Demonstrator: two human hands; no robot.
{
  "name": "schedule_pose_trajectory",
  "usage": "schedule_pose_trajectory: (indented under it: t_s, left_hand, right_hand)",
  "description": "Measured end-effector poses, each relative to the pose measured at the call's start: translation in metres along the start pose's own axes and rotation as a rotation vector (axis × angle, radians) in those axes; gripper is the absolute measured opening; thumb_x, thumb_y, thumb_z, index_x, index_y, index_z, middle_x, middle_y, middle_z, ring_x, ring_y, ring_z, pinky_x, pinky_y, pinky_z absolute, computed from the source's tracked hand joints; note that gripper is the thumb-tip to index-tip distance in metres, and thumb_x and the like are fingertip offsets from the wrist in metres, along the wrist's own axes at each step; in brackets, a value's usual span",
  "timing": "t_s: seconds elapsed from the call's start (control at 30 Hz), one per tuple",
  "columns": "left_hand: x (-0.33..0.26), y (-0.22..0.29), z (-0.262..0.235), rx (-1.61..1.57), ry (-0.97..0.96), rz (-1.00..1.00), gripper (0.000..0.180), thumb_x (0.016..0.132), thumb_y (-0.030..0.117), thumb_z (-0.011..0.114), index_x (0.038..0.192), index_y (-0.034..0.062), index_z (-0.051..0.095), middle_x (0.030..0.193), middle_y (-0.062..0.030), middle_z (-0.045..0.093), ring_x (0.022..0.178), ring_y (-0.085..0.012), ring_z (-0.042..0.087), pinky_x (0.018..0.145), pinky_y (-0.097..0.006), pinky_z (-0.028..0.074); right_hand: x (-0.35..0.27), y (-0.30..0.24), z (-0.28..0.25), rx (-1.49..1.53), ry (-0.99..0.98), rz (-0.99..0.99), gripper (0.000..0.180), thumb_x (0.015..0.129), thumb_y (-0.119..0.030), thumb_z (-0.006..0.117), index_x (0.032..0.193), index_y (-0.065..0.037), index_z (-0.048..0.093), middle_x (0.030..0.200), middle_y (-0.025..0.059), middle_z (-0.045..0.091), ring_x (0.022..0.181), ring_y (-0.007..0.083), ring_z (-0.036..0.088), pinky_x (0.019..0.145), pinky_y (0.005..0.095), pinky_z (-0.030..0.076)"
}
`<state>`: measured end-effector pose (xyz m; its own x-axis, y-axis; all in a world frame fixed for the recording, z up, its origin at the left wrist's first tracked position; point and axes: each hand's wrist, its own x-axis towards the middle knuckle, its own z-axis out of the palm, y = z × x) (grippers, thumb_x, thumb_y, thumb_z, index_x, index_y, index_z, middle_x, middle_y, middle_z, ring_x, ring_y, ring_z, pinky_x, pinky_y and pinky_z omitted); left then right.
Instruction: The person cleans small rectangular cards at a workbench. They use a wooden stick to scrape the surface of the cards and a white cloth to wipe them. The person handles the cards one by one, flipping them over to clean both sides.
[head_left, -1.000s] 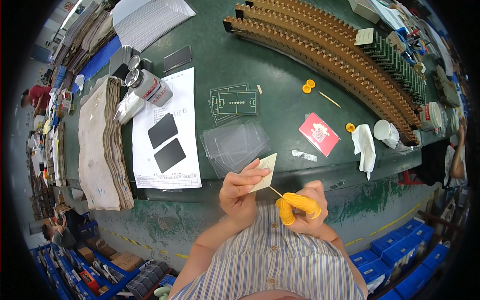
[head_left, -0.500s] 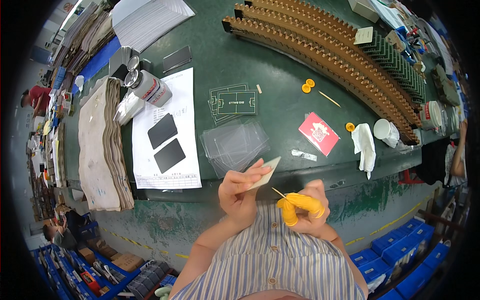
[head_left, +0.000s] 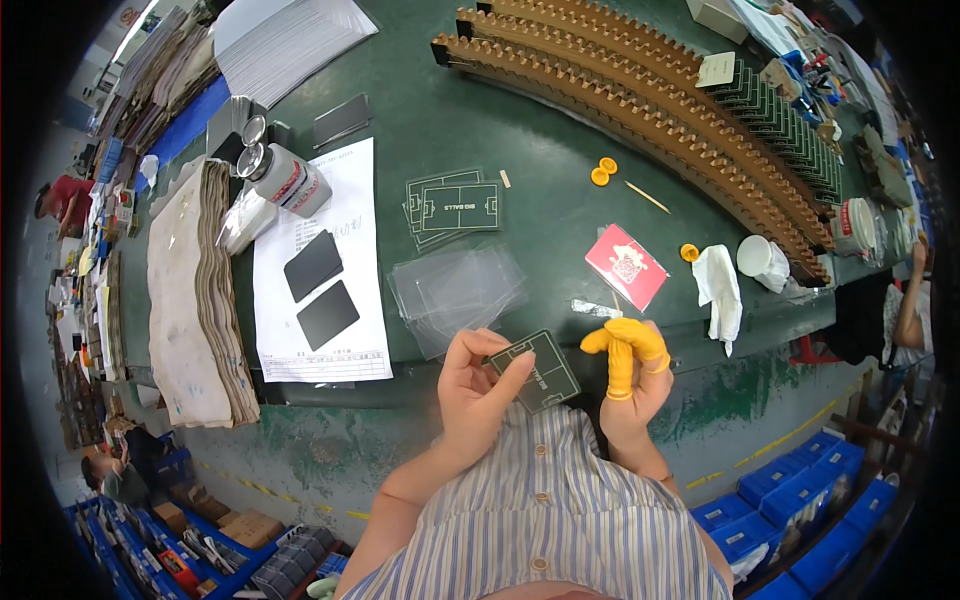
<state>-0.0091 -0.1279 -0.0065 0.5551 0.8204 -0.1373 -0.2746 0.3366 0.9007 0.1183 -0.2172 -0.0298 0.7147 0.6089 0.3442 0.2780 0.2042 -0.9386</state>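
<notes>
My left hand point(head_left: 472, 395) pinches a dark green card point(head_left: 545, 378) with white pitch-like lines, its printed face turned up. Yellow finger cots cover several fingers of my right hand point(head_left: 638, 378), held just right of the card and apart from it. A thin wooden toothpick point(head_left: 615, 297) pokes up beyond those fingertips, which hide most of it. Straight ahead on the green table lie a stack of clear plastic sheets point(head_left: 450, 290) and several matching pitch-printed cards point(head_left: 460, 208). A red card point(head_left: 627, 266) with a white pattern lies beyond my right hand.
At left are a paper sheet point(head_left: 350, 200) with black cards point(head_left: 328, 315), a bottle point(head_left: 290, 182) and stacked cloths point(head_left: 190, 300). Notched wooden racks point(head_left: 620, 110) span the far right, some holding green cards. Loose finger cots point(head_left: 602, 172), another toothpick point(head_left: 648, 196) and a white cloth point(head_left: 716, 290) lie right.
My left hand has turned the card from its pale side to its green printed side. My right hand has lifted slightly, and its toothpick now points away from me. The view has shifted slightly.
</notes>
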Motion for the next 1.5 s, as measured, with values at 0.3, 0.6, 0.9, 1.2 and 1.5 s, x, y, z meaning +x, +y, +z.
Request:
schedule_pose_trajectory:
  t_s: [0.3,0.6,0.9,1.2,1.5]
  left_hand:
    - [0.000,-0.004,0.000,0.013,-0.076,-0.020,0.021,0.083,-0.007,0.062,0.091,0.0034,0.046,0.089,-0.0040,0.051,0.078,-0.0059,0.053,0.067,-0.020,0.046]
    - [-0.016,-0.005,0.002,0.185,-0.303,-0.105,0.024,0.080,-0.013,0.061,0.087,0.0044,0.046,0.084,-0.0051,0.052,0.073,-0.0070,0.050,0.065,-0.020,0.042]
    - [-0.003,0.004,0.007,-0.015,-0.074,-0.146,0.023,0.081,-0.010,0.060,0.086,0.0057,0.044,0.080,-0.0016,0.049,0.070,-0.0054,0.048,0.066,-0.020,0.040]
    - [-0.004,0.002,0.010,0.001,-0.093,-0.151,0.022,0.082,-0.009,0.061,0.087,0.0055,0.046,0.081,-0.0023,0.051,0.073,-0.0064,0.050,0.067,-0.021,0.041]
    - [-0.007,-0.006,0.006,0.171,-0.184,0.013,0.021,0.079,-0.013,0.061,0.088,0.0022,0.049,0.086,-0.0066,0.052,0.088,-0.0179,0.061,0.079,-0.030,0.049]
  right_hand:
    - [0.012,-0.008,0.008,-0.218,-0.111,0.007,0.049,0.071,-0.011,0.076,0.115,-0.004,0.056,0.104,0.0082,0.054,0.082,0.0174,0.045,0.071,0.0268,0.038]
    - [0.021,0.002,0.007,-0.168,0.049,0.105,0.042,0.075,-0.008,0.073,0.113,-0.005,0.054,0.099,0.0040,0.049,0.081,0.0139,0.040,0.076,0.0255,0.035]
    - [0.027,0.014,-0.021,-0.136,0.318,0.055,0.019,0.086,-0.007,0.061,0.104,-0.003,0.058,0.099,0.0042,0.055,0.089,0.0141,0.048,0.081,0.0253,0.037]
    - [0.038,0.019,-0.069,-0.897,0.333,-0.104,0.017,0.084,-0.005,0.060,0.100,-0.004,0.065,0.096,0.0084,0.060,0.093,0.0229,0.054,0.085,0.0320,0.040]
    - [0.051,0.005,-0.056,-1.127,0.089,-0.093,0.030,0.080,-0.025,0.067,0.107,-0.013,0.067,0.124,0.0094,0.049,0.115,0.0317,0.037,0.097,0.0440,0.027]
